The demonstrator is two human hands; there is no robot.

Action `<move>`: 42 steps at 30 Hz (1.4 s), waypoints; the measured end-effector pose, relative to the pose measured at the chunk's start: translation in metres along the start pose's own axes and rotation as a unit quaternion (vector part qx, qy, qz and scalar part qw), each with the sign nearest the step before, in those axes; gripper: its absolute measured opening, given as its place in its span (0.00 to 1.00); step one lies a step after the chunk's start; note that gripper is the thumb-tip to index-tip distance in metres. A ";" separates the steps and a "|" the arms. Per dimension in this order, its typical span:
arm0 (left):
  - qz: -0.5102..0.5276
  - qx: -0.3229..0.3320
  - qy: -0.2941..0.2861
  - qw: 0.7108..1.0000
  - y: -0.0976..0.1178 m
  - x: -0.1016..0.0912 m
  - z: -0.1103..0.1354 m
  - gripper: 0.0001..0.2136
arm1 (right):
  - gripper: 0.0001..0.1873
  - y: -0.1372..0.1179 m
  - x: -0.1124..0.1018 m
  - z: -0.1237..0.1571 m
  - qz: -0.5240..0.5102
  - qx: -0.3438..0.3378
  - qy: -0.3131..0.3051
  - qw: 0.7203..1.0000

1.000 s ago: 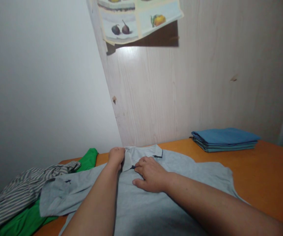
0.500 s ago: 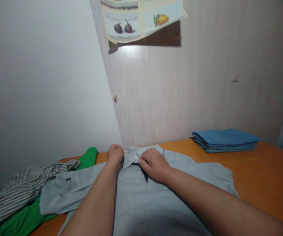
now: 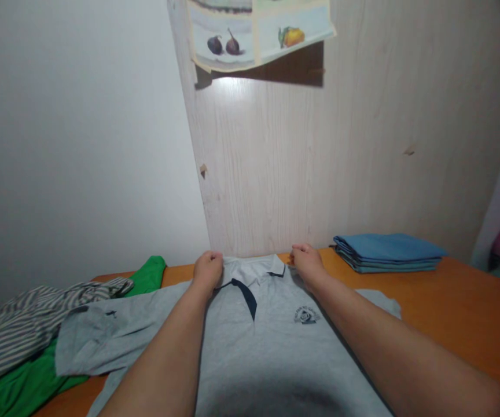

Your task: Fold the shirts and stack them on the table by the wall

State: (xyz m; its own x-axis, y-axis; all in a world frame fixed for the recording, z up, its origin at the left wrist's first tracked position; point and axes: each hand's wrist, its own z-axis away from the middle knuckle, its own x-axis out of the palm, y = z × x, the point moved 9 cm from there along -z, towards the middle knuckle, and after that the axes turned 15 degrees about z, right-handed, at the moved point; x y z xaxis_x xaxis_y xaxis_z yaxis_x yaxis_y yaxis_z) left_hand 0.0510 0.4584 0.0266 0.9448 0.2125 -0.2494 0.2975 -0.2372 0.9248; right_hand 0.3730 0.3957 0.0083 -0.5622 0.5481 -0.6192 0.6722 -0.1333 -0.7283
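A light grey polo shirt [image 3: 241, 341] lies front up, its collar at the far end. It has a dark navy placket and a small round printed emblem on the chest. My left hand [image 3: 208, 272] is closed on the shirt at the shoulder, just left of the collar. On the other side of the collar, my right hand [image 3: 308, 265] has its fingers pinched at the right shoulder; the fingertips are partly hidden. One sleeve stretches out to the left over other clothes. My right forearm covers part of the other sleeve.
An orange-brown table [image 3: 458, 324] is under the shirt. Folded blue cloths [image 3: 389, 249] are stacked at the back right. A striped garment [image 3: 28, 324] and a green garment [image 3: 28, 379] lie at the left. Behind stands a wall with a fruit picture [image 3: 263, 37].
My right hand has moved from the collar opening rightward to the right shoulder, uncovering the chest emblem and collar point. My left hand stays at the left of the collar. The view has shifted slightly.
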 end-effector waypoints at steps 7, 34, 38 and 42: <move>-0.052 0.019 0.048 0.997 -0.006 -0.022 -0.005 0.13 | 0.14 -0.009 0.017 0.010 0.008 -0.059 -0.048 0.997; -0.341 0.006 -0.005 0.940 0.021 -0.022 0.013 0.09 | 0.18 -0.008 -0.012 0.014 0.257 -0.063 -0.058 0.963; -0.322 0.036 -0.084 0.942 0.046 0.003 0.015 0.07 | 0.12 -0.035 -0.016 0.017 0.203 -0.101 -0.051 0.973; -0.285 0.007 -0.255 0.924 0.049 0.040 0.035 0.06 | 0.06 -0.068 0.006 0.040 0.113 -0.178 -0.161 0.964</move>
State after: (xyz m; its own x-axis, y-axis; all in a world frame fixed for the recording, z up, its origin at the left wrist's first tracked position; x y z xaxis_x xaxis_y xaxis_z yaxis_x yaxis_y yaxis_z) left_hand 0.1081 0.4222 0.0523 0.5754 -0.1665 -0.8007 0.7648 -0.2374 0.5989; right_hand 0.3048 0.3749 0.0427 -0.4631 0.2458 -0.8515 0.8860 0.1039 -0.4519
